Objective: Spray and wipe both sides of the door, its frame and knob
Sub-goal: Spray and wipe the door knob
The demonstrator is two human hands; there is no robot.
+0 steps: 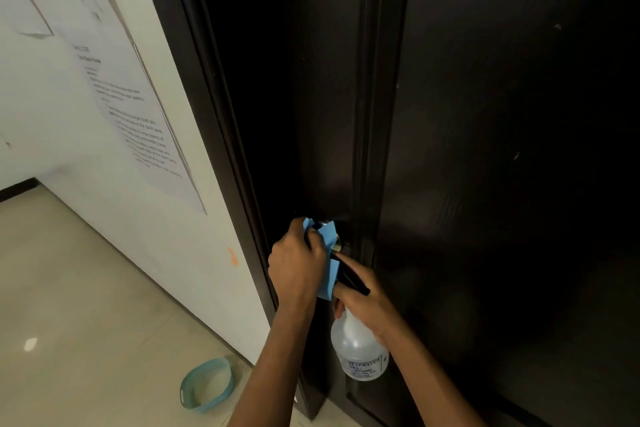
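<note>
Knob-wiping step: left hand [297, 265] gripped blue cloth [328, 246] around knob [337, 242] at dark door [502, 149] edge; right hand [363, 302] fingers curled round spray bottle [358, 350], hanging just below. Next, likely: rubbing knob all round, then frame [221, 135].

A white wall [62, 149] fills the left side. Printed sheets [114, 80] hang on it: the upper ones carry QR codes, the long lower one carries lines of text too blurred to read. An orange smudge [232, 256] marks the wall low down. A dark skirting [19, 188] runs along the wall's foot at the far left. The floor [79, 305] is pale, glossy tile, with a small bright glint [30, 343] of reflected light. A teal basin [207, 385] sits on the floor near the wall. Light is dim and soft.
</note>
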